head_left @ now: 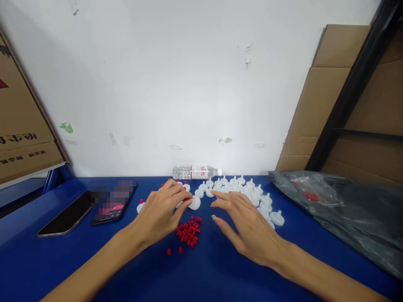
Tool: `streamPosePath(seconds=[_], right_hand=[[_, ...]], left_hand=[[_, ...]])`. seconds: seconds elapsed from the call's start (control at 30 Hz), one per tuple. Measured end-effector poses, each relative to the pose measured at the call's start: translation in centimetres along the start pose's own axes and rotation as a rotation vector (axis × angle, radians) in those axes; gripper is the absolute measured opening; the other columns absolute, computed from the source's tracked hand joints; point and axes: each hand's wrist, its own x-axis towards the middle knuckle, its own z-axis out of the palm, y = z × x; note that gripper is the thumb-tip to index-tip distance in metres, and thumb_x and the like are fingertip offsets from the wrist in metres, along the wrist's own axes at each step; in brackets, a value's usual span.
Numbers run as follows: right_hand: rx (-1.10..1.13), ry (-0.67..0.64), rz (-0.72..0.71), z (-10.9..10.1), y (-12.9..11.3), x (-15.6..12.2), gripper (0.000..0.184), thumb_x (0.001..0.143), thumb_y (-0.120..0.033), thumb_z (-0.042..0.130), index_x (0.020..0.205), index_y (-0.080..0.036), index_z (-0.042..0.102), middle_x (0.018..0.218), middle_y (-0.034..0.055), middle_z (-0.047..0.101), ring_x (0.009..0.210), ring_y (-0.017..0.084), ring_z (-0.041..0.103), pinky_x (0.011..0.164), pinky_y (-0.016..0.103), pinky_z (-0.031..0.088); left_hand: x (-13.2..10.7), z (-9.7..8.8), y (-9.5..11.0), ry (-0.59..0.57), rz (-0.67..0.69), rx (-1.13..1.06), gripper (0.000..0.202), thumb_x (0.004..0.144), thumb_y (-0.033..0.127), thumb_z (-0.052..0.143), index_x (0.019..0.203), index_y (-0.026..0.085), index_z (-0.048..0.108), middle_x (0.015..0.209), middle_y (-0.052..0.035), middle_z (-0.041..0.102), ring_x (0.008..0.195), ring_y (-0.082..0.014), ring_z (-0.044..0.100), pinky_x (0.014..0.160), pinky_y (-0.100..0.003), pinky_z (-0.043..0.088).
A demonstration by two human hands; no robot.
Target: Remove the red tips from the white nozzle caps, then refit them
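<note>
My left hand (163, 209) is closed, its thumb and forefinger pinched at the edge of a white round piece with a narrow stem (195, 203). A bit of red shows at those fingertips. My right hand (242, 218) is open, fingers stretched out and thumb apart, close to a group of similar white stemmed pieces (266, 199). Between and below the hands lies a pile of small red caps (189, 231), with a couple lying loose nearer me. Behind and beside my left hand, several white pieces bear red caps on their stems, such as a capped piece (140, 206); my hand partly hides others.
A clear plastic bottle (197, 172) lies along the white wall. Two phones, a dark one (66, 214) and a lit one (115, 203), rest on the blue table (141, 272) at left. A grey plastic bag (333, 209) covers the right side, with cardboard (321, 96) behind it.
</note>
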Motion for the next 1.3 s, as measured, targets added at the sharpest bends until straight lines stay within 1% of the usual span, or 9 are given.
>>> streamPosePath(seconds=[0.1,0.2,0.33,0.5,0.67,0.8,0.9,1.1,1.3], right_hand=[[-0.074,0.014,-0.010,-0.4,0.5,0.1,0.020,0.101,-0.022,0.048,0.118,-0.022,0.057,0.133,0.0138,0.063,0.119,0.027,0.062,0.106,0.053,0.044],[-0.154,-0.021,0.023,-0.5,1.1,0.3,0.018,0.100,-0.021,0.047,0.112,-0.022,0.060,0.128,0.0125,0.065,0.119,0.028,0.060,0.108,0.054,0.040],[-0.267,-0.098,0.115,-0.6,2.2,0.4,0.018,0.101,-0.022,0.047,0.104,-0.022,0.064,0.109,0.0095,0.070,0.107,0.028,0.064,0.107,0.057,0.039],[-0.387,-0.210,0.208,-0.7,3.4,0.1,0.028,0.103,-0.025,0.041,0.101,-0.019,0.068,0.091,0.0104,0.072,0.093,0.029,0.068,0.102,0.059,0.041],[-0.413,-0.204,0.221,-0.5,3.6,-0.2,0.032,0.104,-0.029,0.041,0.103,-0.018,0.070,0.095,0.0121,0.074,0.098,0.031,0.069,0.101,0.060,0.042],[-0.454,-0.210,0.229,-0.2,3.7,-0.4,0.031,0.103,-0.032,0.044,0.104,-0.018,0.072,0.099,0.0136,0.074,0.100,0.032,0.069,0.101,0.060,0.042],[-0.482,-0.257,0.241,-0.1,3.7,-0.5,0.034,0.103,-0.034,0.045,0.099,-0.016,0.074,0.089,0.0129,0.075,0.095,0.031,0.069,0.103,0.059,0.041],[-0.453,-0.291,0.209,0.0,3.4,-0.4,0.037,0.105,-0.033,0.044,0.100,-0.015,0.076,0.087,0.0112,0.076,0.098,0.029,0.069,0.108,0.056,0.039],[-0.420,-0.339,0.206,0.3,2.9,-0.7,0.035,0.105,-0.035,0.044,0.100,-0.018,0.074,0.085,0.0095,0.075,0.097,0.030,0.070,0.109,0.060,0.036]], left_hand=[[-0.2,-0.7,-0.9,-0.142,0.077,0.211,0.026,0.100,0.012,0.041,0.094,0.016,0.066,0.095,-0.0102,0.064,0.098,-0.0263,0.051,0.078,-0.038,0.047],[-0.4,-0.7,-1.3,-0.291,0.054,0.257,0.026,0.095,0.007,0.041,0.091,0.015,0.065,0.093,-0.0105,0.061,0.092,-0.0259,0.050,0.081,-0.041,0.045],[-0.7,-0.4,-1.6,-0.389,0.012,0.276,0.024,0.094,0.008,0.044,0.090,0.016,0.066,0.092,-0.0097,0.061,0.090,-0.0262,0.051,0.081,-0.042,0.043],[-0.6,-0.4,-1.8,-0.369,0.011,0.299,0.026,0.096,0.010,0.043,0.101,0.017,0.068,0.101,-0.0108,0.062,0.097,-0.0275,0.051,0.082,-0.043,0.043],[-0.5,-0.8,-1.5,-0.328,0.017,0.257,0.024,0.097,0.012,0.049,0.095,0.020,0.071,0.123,-0.0110,0.059,0.116,-0.0323,0.049,0.090,-0.048,0.045],[-0.8,-1.6,-1.3,-0.425,-0.038,0.166,0.020,0.092,0.012,0.062,0.092,0.027,0.075,0.146,-0.0084,0.047,0.137,-0.0369,0.037,0.102,-0.059,0.041],[-0.9,-2.0,-1.5,-0.530,-0.105,0.125,0.023,0.087,0.012,0.071,0.098,0.031,0.076,0.154,-0.0076,0.040,0.146,-0.0378,0.027,0.109,-0.065,0.034],[-0.8,-1.9,-1.6,-0.593,-0.150,0.142,0.021,0.087,0.012,0.072,0.095,0.031,0.077,0.154,-0.0063,0.042,0.147,-0.0352,0.029,0.114,-0.064,0.030],[-1.1,-1.7,-1.7,-0.501,-0.136,0.122,0.017,0.085,0.014,0.075,0.090,0.029,0.076,0.145,-0.0061,0.050,0.141,-0.0360,0.038,0.109,-0.060,0.037]])
